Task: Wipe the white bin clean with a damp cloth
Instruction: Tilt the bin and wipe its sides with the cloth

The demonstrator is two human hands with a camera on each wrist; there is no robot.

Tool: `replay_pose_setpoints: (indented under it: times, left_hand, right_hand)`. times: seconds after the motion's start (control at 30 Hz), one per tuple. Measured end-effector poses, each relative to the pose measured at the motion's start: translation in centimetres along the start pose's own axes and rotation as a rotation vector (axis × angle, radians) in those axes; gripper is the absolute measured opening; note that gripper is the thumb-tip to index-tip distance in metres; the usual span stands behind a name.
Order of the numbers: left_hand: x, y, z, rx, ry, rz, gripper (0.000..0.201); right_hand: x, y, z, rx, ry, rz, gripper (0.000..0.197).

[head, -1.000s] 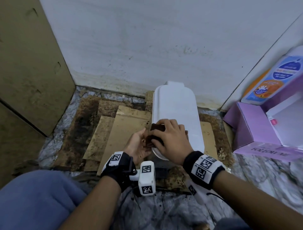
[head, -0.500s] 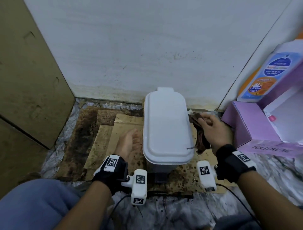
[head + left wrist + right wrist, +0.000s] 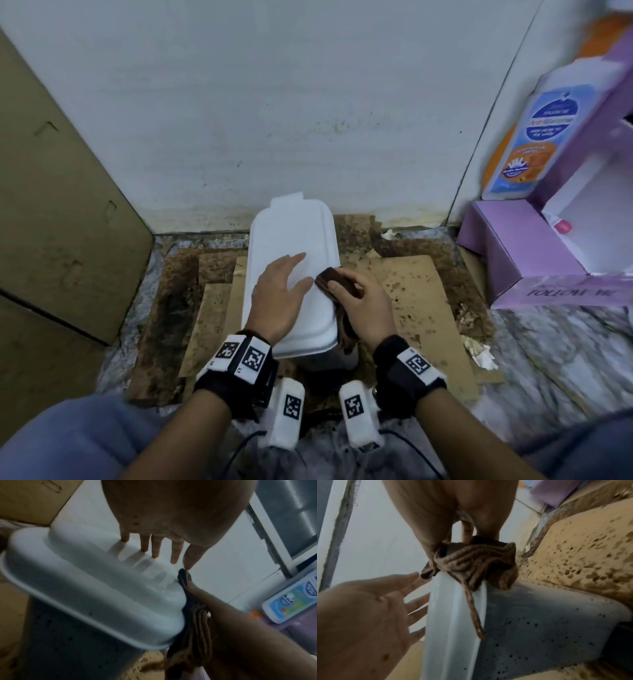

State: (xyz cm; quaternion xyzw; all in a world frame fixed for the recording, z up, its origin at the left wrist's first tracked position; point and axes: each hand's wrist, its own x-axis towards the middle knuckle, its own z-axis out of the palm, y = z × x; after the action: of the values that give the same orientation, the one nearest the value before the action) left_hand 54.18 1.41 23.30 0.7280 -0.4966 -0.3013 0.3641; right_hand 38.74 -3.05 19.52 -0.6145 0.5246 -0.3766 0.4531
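The white bin (image 3: 291,236) stands on the floor against the wall, its lid (image 3: 82,582) closed; its side wall (image 3: 539,628) is speckled with dark spots. My left hand (image 3: 279,291) lies flat on the lid with straight, spread fingers (image 3: 155,547). My right hand (image 3: 356,301) grips a folded brown cloth (image 3: 334,279) and holds it against the lid's right rim. In the right wrist view the cloth (image 3: 476,563) wraps over the lid's edge, a loose strand hanging down. The left wrist view shows the cloth (image 3: 193,612) bunched along the rim.
Stained cardboard sheets (image 3: 411,291) cover the marble floor around the bin. A purple box (image 3: 534,253) with a blue-labelled bottle (image 3: 544,130) stands at the right. A brown cardboard panel (image 3: 51,205) leans at the left. The white wall (image 3: 308,102) is right behind the bin.
My left hand has moved from the bin's left side up onto the lid. My right hand has brought the cloth from the bin's right side up to the lid's right rim.
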Motion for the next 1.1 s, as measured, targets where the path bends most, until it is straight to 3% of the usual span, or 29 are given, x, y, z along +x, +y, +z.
replay_pose_setpoints:
  times: [0.1,0.2,0.3,0.4,0.7,0.83,0.93,1.1]
  left_hand:
    - [0.2,-1.3,-0.1,0.096,-0.005,-0.037,0.064]
    - [0.5,-2.4,-1.1,0.15,0.05,-0.062,0.072]
    - [1.0,-3.1,-2.1,0.254,0.081,-0.124,0.065]
    - [1.1,-3.8,-2.3,0.286,0.167,-0.158,0.053]
    - [2.1,-5.9,-2.2,0.092,0.292,-0.101,0.059]
    - [2.1,-6.4,-2.4,0.063,0.288,-0.091,0.057]
    - [2.1,-6.9,-2.9,0.079,0.281,-0.085,0.058]
    - [2.4,-7.7,-3.5,0.164,0.242,-0.099,0.064]
  right_hand:
    - [-0.3,-0.4,1.8,0.049,0.001,-0.019,0.023]
    - [-0.3,0.1,2.5,0.278,0.082,0.121,0.014]
    - [-0.2,1.7,3.0,0.52,0.174,0.358,0.009]
    - [-0.9,2.7,4.7,0.539,0.144,0.421,0.01]
    - [-2.9,0.9,11.6,0.233,0.027,0.106,0.039]
    - [-2.8,2.1,12.3,0.139,-0.168,0.014,0.051]
    - [-2.8,2.8,12.0,0.086,-0.269,-0.043,0.052]
    - [-2.2,4.8,11.9,-0.038,-0.31,-0.124,0.05]
